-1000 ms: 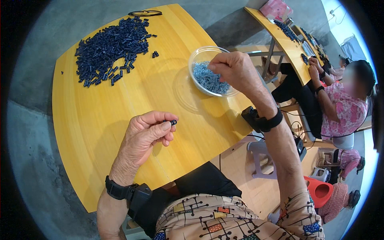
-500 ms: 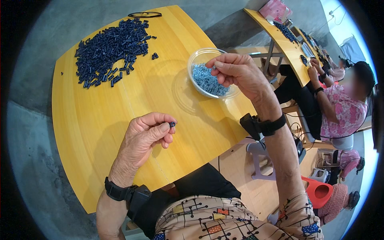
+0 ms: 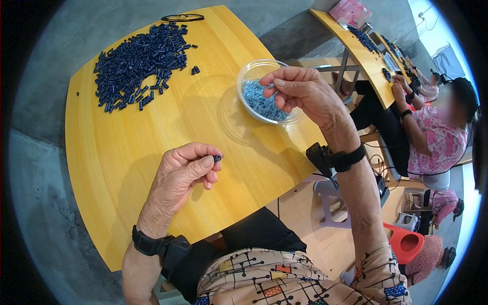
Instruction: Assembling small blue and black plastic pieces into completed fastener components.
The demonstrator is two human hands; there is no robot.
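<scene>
Nearest, at six o'clock, are the person's patterned shirt (image 3: 279, 274) and dark trousers (image 3: 264, 229), with the worktop (image 3: 127, 168) just beyond. The two hands are well apart from each other. The left hand (image 3: 185, 170) is over the near part of the worktop, its thumb and forefinger pinched on a dark tube (image 3: 217, 158). The tube sits at the fingertips, toward two o'clock from the middle of that hand, with one round end showing.

From the tube, the right hand (image 3: 302, 94) lies toward one or two o'clock, raised over the bowl (image 3: 254, 71). Its thumb and forefinger are closed together on a small piece (image 3: 270, 85), too tiny to make out clearly. The clear bowl stands at nine o'clock from that hand, partly behind it, and holds a heap of bluish bits (image 3: 262, 104).

The pile (image 3: 134, 63) of similar dark tubes spreads over the far left of the worktop, between ten and eleven o'clock from the left hand's tube. A few stray tubes (image 3: 195, 70) lie just off the pile at three o'clock. Glasses (image 3: 183, 18) rest beyond it, near the far edge.

Farther off, toward three o'clock, a co-worker (image 3: 437, 132) sits at another table (image 3: 351, 48).
</scene>
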